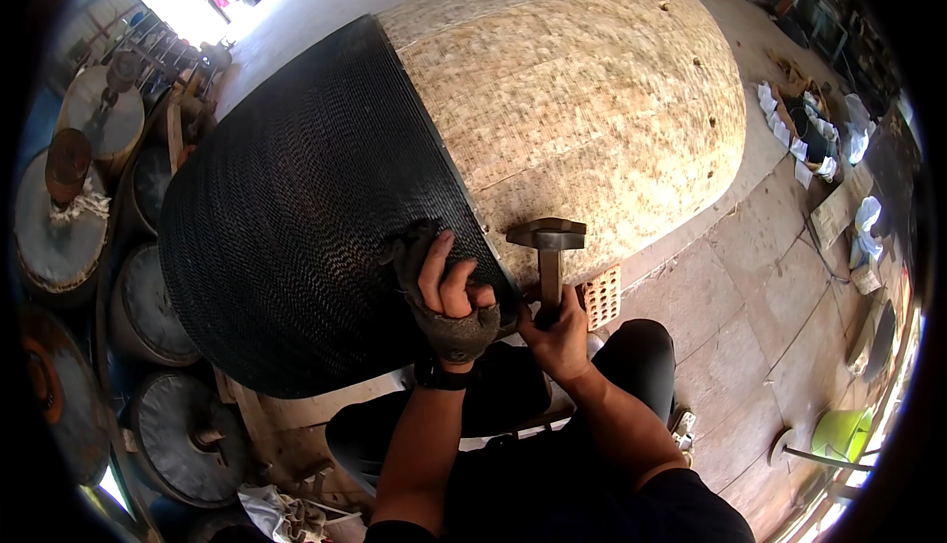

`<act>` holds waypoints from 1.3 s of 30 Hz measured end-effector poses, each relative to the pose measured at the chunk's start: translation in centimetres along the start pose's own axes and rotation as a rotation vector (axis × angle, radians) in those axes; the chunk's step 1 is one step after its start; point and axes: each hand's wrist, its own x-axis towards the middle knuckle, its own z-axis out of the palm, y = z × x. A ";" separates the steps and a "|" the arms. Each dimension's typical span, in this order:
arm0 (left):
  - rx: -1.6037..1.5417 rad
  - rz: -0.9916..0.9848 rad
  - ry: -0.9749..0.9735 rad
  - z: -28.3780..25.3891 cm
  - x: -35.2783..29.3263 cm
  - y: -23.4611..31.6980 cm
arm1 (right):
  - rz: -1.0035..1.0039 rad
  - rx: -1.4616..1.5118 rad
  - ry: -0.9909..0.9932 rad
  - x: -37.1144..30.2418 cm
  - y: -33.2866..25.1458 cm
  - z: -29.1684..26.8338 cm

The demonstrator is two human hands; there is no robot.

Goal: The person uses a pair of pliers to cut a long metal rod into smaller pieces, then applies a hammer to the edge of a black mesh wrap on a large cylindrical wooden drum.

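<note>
A large barrel-shaped drum lies on its side in front of me. Its right part is a mottled tan, wood-like surface (pixel 582 79), and its left part is wrapped in a black, finely ridged covering (pixel 286 208). My left hand (pixel 452 311), in a dark fingerless glove, rests against the black covering near its right edge. The fingers are curled; whether they pinch something small I cannot make out. Just right of that edge, my right hand (pixel 560 341) grips the handle of a hammer (pixel 548 237), its metal head up, over the drum's near side.
Several round, grey-ended rollers (pixel 187 434) crowd the left side. A perforated brick (pixel 602 296) stands by the drum's near right. On the paved floor to the right are an open bag (pixel 814 134) and a lime-green bucket (pixel 841 434). My knees flank the right hand.
</note>
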 end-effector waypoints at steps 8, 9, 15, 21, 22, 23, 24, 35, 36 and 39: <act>-0.010 -0.031 -0.021 -0.1 -0.1 0.1 | 0.002 0.069 -0.002 0.0 -0.2 0.0; -0.009 -0.025 -0.020 -0.1 -0.1 0.1 | 0.003 0.064 -0.003 0.0 -0.2 -0.1; 0.027 0.006 -0.033 -0.4 0.5 0.3 | -0.051 0.068 0.026 0.0 0.0 0.1; 0.029 0.015 -0.023 -0.2 0.4 0.1 | -0.039 0.054 0.010 -0.1 -0.2 -0.1; 0.026 0.016 -0.022 -0.2 0.4 0.1 | -0.013 0.044 -0.011 -0.1 -0.4 -0.3; 0.031 0.014 -0.027 -0.2 0.5 0.2 | -0.009 0.043 -0.012 -0.1 -0.4 -0.3; 0.038 0.014 -0.032 -0.3 0.6 0.4 | -0.006 0.042 -0.014 -0.1 -0.4 -0.3; 0.069 0.025 -0.038 -0.4 0.8 0.5 | -0.001 0.032 -0.026 0.0 -0.6 -0.5; 0.073 0.026 -0.038 -0.3 0.8 0.5 | 0.004 0.030 -0.026 0.0 -0.5 -0.4; 0.065 0.031 -0.028 -0.2 0.7 0.4 | 0.012 0.035 -0.031 0.0 -0.5 -0.5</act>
